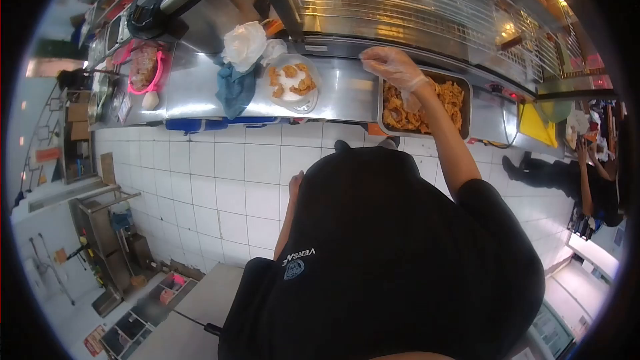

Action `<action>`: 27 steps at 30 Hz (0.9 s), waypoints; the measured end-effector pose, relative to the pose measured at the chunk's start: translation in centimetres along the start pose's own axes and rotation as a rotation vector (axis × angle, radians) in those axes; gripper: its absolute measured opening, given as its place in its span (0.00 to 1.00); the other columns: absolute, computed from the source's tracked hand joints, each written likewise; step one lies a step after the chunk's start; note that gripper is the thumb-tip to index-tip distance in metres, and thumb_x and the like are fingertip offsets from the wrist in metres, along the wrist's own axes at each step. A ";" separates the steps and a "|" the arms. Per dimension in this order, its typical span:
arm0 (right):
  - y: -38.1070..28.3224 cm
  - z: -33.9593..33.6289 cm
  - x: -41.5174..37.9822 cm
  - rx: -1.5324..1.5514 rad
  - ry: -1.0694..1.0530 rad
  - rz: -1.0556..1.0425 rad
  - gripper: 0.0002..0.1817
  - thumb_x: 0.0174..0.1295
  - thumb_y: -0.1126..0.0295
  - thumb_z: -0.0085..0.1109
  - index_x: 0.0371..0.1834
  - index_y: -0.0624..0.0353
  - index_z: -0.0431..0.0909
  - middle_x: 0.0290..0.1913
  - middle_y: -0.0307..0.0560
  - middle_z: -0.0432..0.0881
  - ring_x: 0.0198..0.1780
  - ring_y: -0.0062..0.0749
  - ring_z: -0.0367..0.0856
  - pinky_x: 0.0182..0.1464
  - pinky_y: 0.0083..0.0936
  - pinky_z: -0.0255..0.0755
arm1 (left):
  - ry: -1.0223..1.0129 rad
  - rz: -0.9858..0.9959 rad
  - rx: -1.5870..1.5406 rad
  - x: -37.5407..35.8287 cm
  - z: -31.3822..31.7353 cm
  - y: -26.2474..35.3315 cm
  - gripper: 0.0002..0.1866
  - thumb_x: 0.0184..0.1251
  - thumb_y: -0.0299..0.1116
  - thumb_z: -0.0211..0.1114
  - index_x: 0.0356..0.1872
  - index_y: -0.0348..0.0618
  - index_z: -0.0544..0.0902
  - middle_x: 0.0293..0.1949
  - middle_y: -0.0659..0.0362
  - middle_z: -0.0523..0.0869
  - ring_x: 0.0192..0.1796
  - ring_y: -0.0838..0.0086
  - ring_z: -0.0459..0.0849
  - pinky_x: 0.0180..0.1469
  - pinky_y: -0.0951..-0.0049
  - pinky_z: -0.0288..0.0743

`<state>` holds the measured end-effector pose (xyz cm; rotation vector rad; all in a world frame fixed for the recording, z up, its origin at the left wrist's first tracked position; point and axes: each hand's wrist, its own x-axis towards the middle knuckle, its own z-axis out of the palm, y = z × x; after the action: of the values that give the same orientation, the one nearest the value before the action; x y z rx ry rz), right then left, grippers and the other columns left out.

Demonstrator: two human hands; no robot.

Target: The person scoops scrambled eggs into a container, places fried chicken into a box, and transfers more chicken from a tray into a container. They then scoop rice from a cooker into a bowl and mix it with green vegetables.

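My right hand (395, 69), in a clear plastic glove, hovers over the steel counter at the rear left corner of a deep metal tray (468, 110). Its fingers are drawn together toward the left, and nothing shows between them. Fried chicken pieces (451, 101) fill the tray, partly hidden under my forearm. To the left, a round clear-rimmed dish (305, 104) carries several fried pieces (304, 85) around something white (289, 80). Low beside my body, my left hand (297, 181) hangs above the floor; its fingers are mostly hidden and it touches nothing visible.
A heated display case (427, 3) with wire racks stands behind the counter (193, 83). Left of the dish lie crumpled white plastic (243, 45), a blue cloth (236, 88) and a pink-rimmed basket (155, 79). A yellow item (535, 123) lies right, near another person (583, 183).
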<state>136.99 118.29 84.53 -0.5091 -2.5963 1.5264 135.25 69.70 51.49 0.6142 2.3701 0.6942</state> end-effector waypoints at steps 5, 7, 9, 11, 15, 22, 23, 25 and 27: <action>2.2 -2.3 -3.8 0.125 0.116 0.145 0.18 0.63 0.61 0.61 0.50 0.62 0.82 0.51 0.51 0.85 0.52 0.37 0.83 0.56 0.28 0.74 | -0.016 -0.183 -0.449 3.3 -3.3 2.3 0.22 0.73 0.50 0.57 0.46 0.37 0.76 0.37 0.50 0.85 0.37 0.65 0.85 0.35 0.64 0.77; 2.8 -3.3 -4.9 0.180 0.182 0.182 0.18 0.63 0.61 0.61 0.49 0.62 0.83 0.49 0.49 0.85 0.51 0.35 0.83 0.55 0.28 0.75 | -0.039 -0.328 -0.618 3.9 -4.8 4.2 0.22 0.72 0.50 0.59 0.51 0.39 0.74 0.41 0.52 0.85 0.38 0.68 0.84 0.36 0.68 0.76; 4.1 -4.2 -5.5 0.122 0.259 0.201 0.17 0.62 0.62 0.61 0.49 0.61 0.83 0.46 0.47 0.86 0.47 0.34 0.84 0.52 0.27 0.76 | -0.062 -0.375 -0.664 4.7 -5.4 4.5 0.24 0.71 0.51 0.60 0.54 0.40 0.73 0.43 0.53 0.85 0.38 0.69 0.84 0.36 0.70 0.75; 4.7 -5.2 -6.5 0.157 0.320 0.278 0.16 0.62 0.63 0.60 0.48 0.61 0.83 0.45 0.47 0.86 0.45 0.33 0.84 0.49 0.27 0.76 | -0.067 -0.234 -0.559 4.8 -4.8 3.2 0.24 0.71 0.51 0.60 0.53 0.40 0.74 0.43 0.52 0.85 0.39 0.69 0.84 0.36 0.70 0.76; 4.6 -6.0 -7.6 0.035 0.266 0.338 0.16 0.65 0.67 0.59 0.50 0.66 0.81 0.44 0.46 0.83 0.46 0.27 0.80 0.48 0.23 0.75 | -0.027 -0.107 -0.507 4.3 -2.4 0.8 0.24 0.70 0.50 0.62 0.50 0.35 0.77 0.40 0.50 0.87 0.40 0.68 0.85 0.39 0.67 0.78; -0.3 4.8 -1.7 -0.246 -0.088 0.052 0.21 0.65 0.58 0.58 0.55 0.59 0.78 0.50 0.56 0.83 0.51 0.44 0.82 0.57 0.35 0.74 | -0.065 -0.169 -0.476 2.6 3.2 -4.3 0.27 0.69 0.50 0.65 0.45 0.27 0.81 0.37 0.48 0.88 0.42 0.70 0.86 0.46 0.71 0.79; -2.4 6.2 0.1 -0.295 -0.110 0.047 0.23 0.64 0.57 0.59 0.58 0.58 0.76 0.51 0.57 0.82 0.53 0.45 0.81 0.58 0.36 0.74 | -0.039 -0.202 -0.456 2.3 3.6 -4.5 0.27 0.69 0.50 0.65 0.45 0.28 0.81 0.37 0.48 0.88 0.42 0.70 0.86 0.45 0.71 0.79; -6.9 7.7 2.2 -0.355 -0.118 0.013 0.25 0.63 0.56 0.60 0.60 0.56 0.76 0.52 0.59 0.82 0.54 0.46 0.81 0.59 0.37 0.73 | 0.012 -0.264 -0.414 2.5 4.4 -5.0 0.26 0.69 0.49 0.64 0.45 0.28 0.81 0.37 0.48 0.88 0.42 0.71 0.86 0.44 0.71 0.79; -8.5 9.1 3.6 -0.360 -0.168 0.015 0.25 0.61 0.57 0.61 0.59 0.56 0.77 0.52 0.60 0.81 0.55 0.48 0.80 0.60 0.38 0.72 | 0.020 -0.409 -0.539 1.4 1.4 -0.8 0.25 0.69 0.48 0.64 0.44 0.29 0.81 0.37 0.49 0.88 0.39 0.72 0.85 0.43 0.72 0.79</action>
<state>129.40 108.08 86.99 -0.4435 -3.0234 1.1507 134.94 70.40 49.44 -0.1051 2.0913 1.0835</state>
